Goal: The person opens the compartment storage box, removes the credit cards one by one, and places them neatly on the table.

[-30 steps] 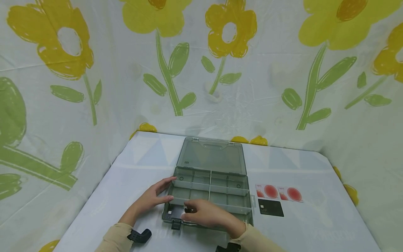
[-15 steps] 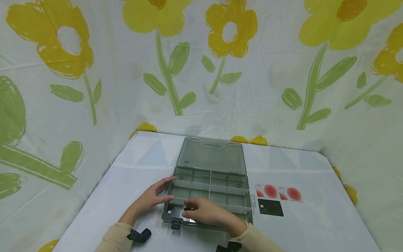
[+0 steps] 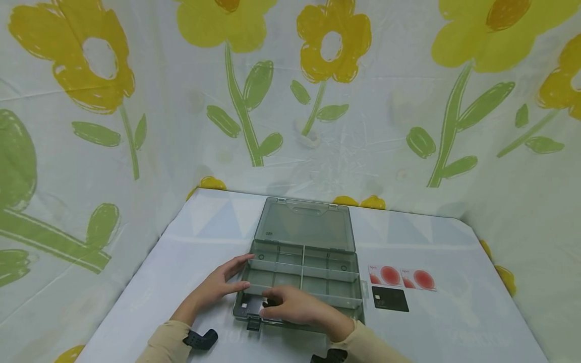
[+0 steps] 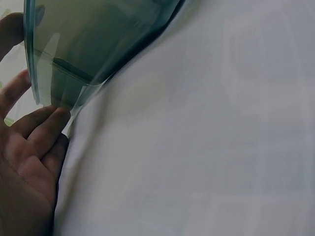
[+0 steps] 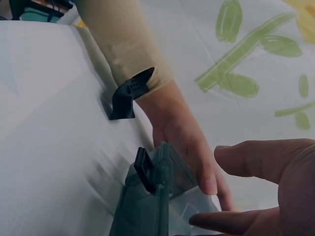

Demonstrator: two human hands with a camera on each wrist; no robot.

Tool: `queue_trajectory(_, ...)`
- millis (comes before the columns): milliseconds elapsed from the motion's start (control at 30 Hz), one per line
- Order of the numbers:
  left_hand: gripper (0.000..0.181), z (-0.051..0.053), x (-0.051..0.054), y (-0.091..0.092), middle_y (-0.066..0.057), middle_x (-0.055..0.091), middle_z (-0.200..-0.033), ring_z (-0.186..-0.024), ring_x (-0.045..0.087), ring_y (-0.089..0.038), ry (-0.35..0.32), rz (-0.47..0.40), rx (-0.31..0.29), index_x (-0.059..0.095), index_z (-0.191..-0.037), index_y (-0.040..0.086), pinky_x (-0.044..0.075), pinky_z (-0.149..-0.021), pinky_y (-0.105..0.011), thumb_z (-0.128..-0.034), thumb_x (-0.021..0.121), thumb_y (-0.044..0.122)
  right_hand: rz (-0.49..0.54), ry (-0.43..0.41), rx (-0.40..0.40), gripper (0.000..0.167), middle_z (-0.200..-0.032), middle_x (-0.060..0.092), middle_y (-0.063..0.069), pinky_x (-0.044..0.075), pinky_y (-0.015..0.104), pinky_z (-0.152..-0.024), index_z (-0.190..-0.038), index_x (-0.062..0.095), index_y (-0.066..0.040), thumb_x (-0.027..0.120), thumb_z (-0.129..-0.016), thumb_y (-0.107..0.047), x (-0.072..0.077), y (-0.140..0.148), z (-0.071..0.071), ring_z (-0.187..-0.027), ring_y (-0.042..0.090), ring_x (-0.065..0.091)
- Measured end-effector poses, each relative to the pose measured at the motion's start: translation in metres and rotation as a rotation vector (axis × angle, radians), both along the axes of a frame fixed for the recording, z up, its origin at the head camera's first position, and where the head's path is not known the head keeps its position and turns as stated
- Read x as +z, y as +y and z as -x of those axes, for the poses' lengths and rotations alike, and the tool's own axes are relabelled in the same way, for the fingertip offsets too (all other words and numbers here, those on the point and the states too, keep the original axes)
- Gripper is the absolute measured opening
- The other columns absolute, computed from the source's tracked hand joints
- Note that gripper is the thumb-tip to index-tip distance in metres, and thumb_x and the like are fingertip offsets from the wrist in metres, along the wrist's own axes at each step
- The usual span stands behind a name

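Observation:
A grey-green see-through plastic box (image 3: 330, 287) with dividers lies with its lid (image 3: 305, 224) folded back. My left hand (image 3: 221, 282) holds its left wall. In the left wrist view, some fingers (image 4: 49, 130) touch the wall's outside while others reach over the rim. A dark card (image 3: 245, 305) with a pale chip lies in the front-left compartment. Over that compartment is my right hand (image 3: 292, 305), covering part of it. The right wrist view shows its thumb (image 5: 253, 158) apart from a finger (image 5: 221, 221), with nothing visible between; other fingertips are hidden.
Two white cards with red circles (image 3: 390, 275) (image 3: 424, 279) lie side by side right of the box. A black VIP card (image 3: 390, 299) lies just in front of them. Flower-printed sheeting (image 3: 354, 111) encloses the table (image 3: 204, 237). A front latch (image 3: 254, 322) hangs down.
My right hand shifts a little left and back above the front compartment. The left hand, the box and the cards on the table stay where they were.

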State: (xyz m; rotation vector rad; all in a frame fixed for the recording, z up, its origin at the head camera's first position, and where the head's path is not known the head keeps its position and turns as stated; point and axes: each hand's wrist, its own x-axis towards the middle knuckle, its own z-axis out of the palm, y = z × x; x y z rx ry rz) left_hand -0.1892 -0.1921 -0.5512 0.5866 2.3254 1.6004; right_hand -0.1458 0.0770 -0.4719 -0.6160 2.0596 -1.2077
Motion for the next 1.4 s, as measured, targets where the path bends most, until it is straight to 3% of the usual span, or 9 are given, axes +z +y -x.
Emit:
queue_trajectory(333,0.070,-0.001,0.002,0.000,-0.010,0.035,-0.162,-0.150,0.030,-0.038,0.018,-0.008,-0.010,0.040,-0.157,0.019,0.027,-0.120,-0.054,-0.0950,0.074,0.018,0.101,-0.083,-0.056,0.047,-0.141,0.060,0.013,0.054,0.042,-0.103,-0.140,0.059,0.000,0.066,-0.098,-0.021,-0.001,0.002,-0.001,-0.130,0.029,0.058)
queue_trajectory(667,0.070,-0.001,0.001,-0.001,-0.008,0.035,-0.163,-0.150,0.030,-0.035,0.007,-0.003,-0.006,0.041,-0.156,0.022,0.027,-0.121,-0.052,-0.0948,0.074,0.019,0.213,-0.155,-0.110,0.044,-0.140,0.059,0.017,0.055,0.039,-0.099,-0.139,0.059,0.003,0.065,-0.098,-0.010,-0.003,0.004,-0.004,-0.129,0.034,0.058)
queue_trajectory(800,0.070,-0.001,0.002,-0.001,-0.008,0.035,-0.163,-0.150,0.030,-0.035,0.006,-0.005,-0.005,0.041,-0.156,0.022,0.028,-0.121,-0.050,-0.0947,0.074,0.019,0.230,-0.156,-0.136,0.043,-0.138,0.060,0.020,0.056,0.040,-0.097,-0.137,0.060,0.003,0.067,-0.096,-0.011,0.001,0.006,-0.006,-0.127,0.036,0.058)
queue_trajectory(1067,0.071,-0.001,0.001,0.000,-0.007,0.036,-0.162,-0.150,0.030,-0.035,0.009,0.001,0.001,0.041,-0.156,0.022,0.028,-0.121,-0.051,-0.0945,0.075,0.019,0.224,-0.119,-0.191,0.041,-0.140,0.059,0.018,0.052,0.054,-0.103,-0.136,0.062,-0.001,0.068,-0.097,-0.014,0.008,0.011,-0.007,-0.132,0.042,0.052)
queue_trajectory(1400,0.071,0.001,0.000,0.001,-0.010,0.035,-0.163,-0.150,0.030,-0.037,0.001,0.001,0.005,0.041,-0.157,0.019,0.027,-0.122,-0.053,-0.0942,0.075,0.019,0.255,-0.073,-0.227,0.039,-0.133,0.063,0.018,0.056,0.044,-0.100,-0.135,0.063,0.001,0.067,-0.098,-0.012,0.006,0.005,-0.006,-0.125,0.033,0.059)
